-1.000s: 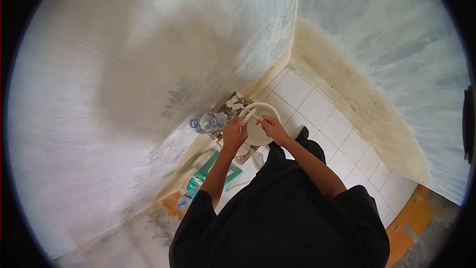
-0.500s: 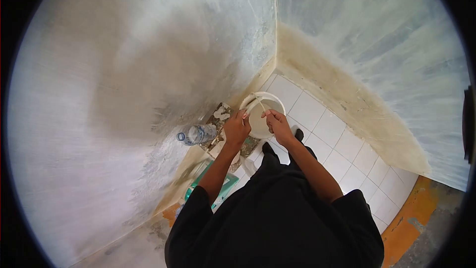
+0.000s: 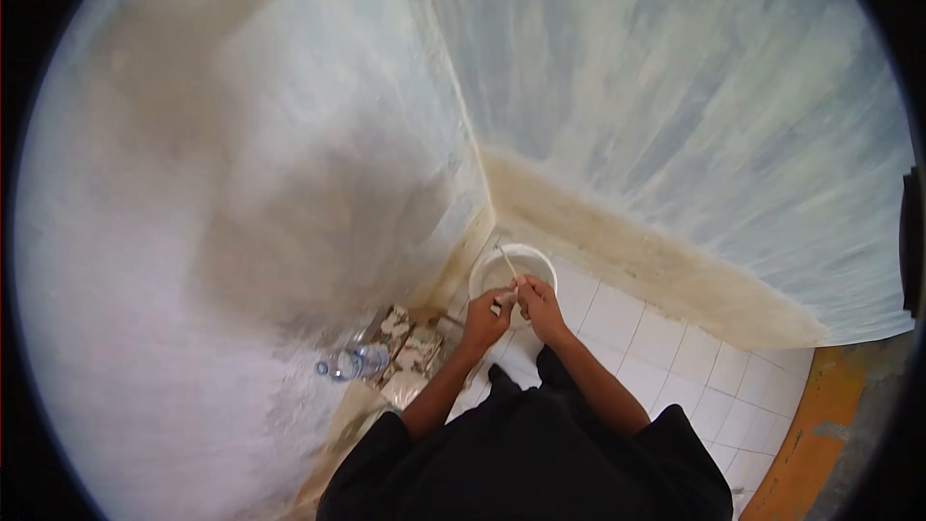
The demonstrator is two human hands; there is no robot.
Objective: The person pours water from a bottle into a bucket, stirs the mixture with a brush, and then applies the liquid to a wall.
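A thin, pale stick-like tool (image 3: 506, 260) points up and away from my right hand (image 3: 537, 305), whose fingers are closed round its near end. Its far end reaches toward the rim of a white round bucket (image 3: 552, 268) on the floor. My left hand (image 3: 487, 318) is drawn up against the right one with its fingers bent in a pinch. Whether it grips the tool or something small is hidden. Both hands are over the bucket's near side and cover part of its opening.
Two walls meet in a corner behind the bucket. White floor tiles (image 3: 666, 347) run to the right, up to an orange-painted edge (image 3: 820, 405). On the left, a clear plastic bottle (image 3: 355, 363) lies near stained, broken-looking pieces (image 3: 418, 347) by the wall.
My hands have come together; earlier they were apart, with the left at the bucket's left rim. The camera view has tilted, so the bucket and bottle appear lower.
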